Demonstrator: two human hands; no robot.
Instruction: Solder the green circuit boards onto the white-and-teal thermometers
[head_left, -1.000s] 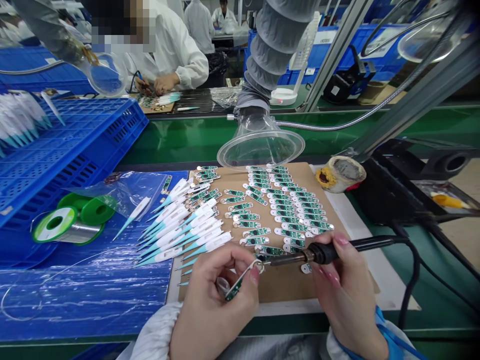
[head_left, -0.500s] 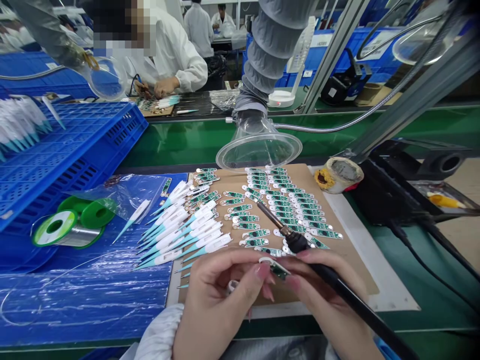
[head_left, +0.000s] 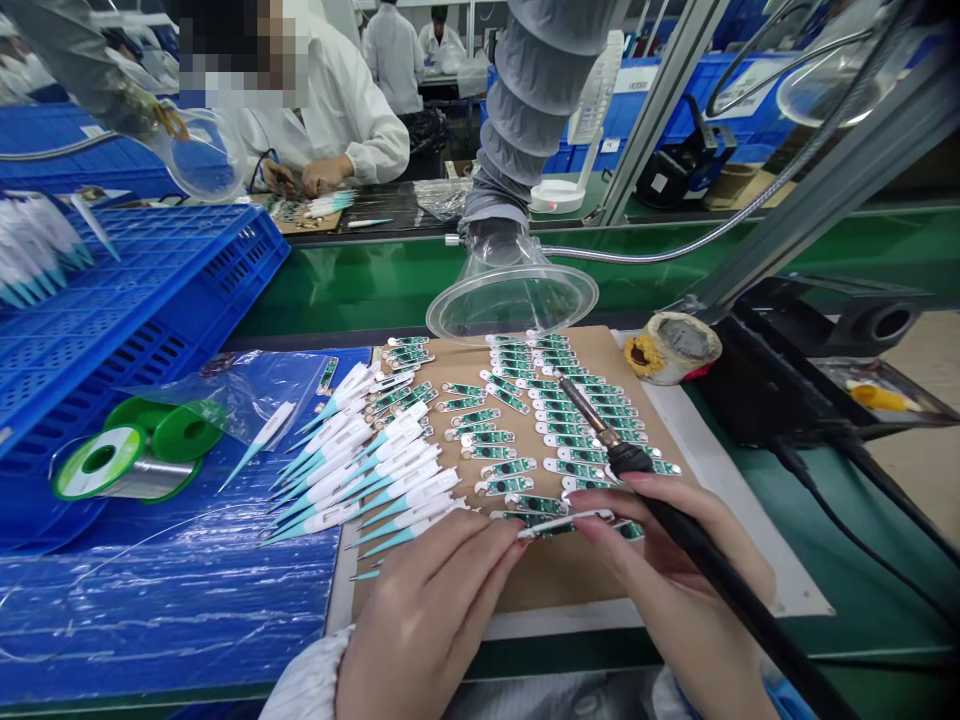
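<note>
Low over the front of a brown board (head_left: 540, 590), my right hand (head_left: 675, 570) is closed around a soldering iron (head_left: 630, 458), its tip pointing up and left. The same hand's thumb and fingertip pinch the right end of a small thermometer circuit board (head_left: 566, 523), held nearly edge-on. At its left end are the closed fingertips of my left hand (head_left: 435, 600); the thumb is hidden. Rows of similar circuit boards (head_left: 574, 441) lie just beyond my hands. White-and-teal digital thermometers (head_left: 405, 480) are bunched beside my left hand.
Solder wire on a green spool (head_left: 112, 462) lies on the blue surface at left, near a blue crate (head_left: 150, 300). A clear fume-hood funnel (head_left: 512, 300) hangs above the far boards. Right of the board is a round sponge holder (head_left: 671, 348). Across the bench, a co-worker (head_left: 330, 110) works.
My left hand has turned over, its back now toward me. The held circuit board has shifted slightly right and levelled out. The soldering iron's tip has moved right and up.
</note>
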